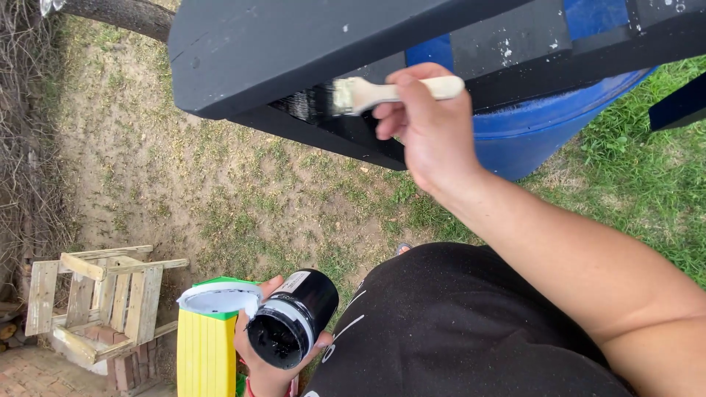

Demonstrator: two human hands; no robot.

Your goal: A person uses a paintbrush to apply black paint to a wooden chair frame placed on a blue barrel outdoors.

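Near: left hand (266,358) fingers wrapped around tilted open black paint can (293,328) | spill risk from tilt | Far: right hand (423,121) fingers closed on paintbrush (368,94), bristles against black board (309,51) | drips possible onto blue barrel (544,132).

Patchy grass ground (220,184), wooden chair frame (103,301), blue barrel (544,132)
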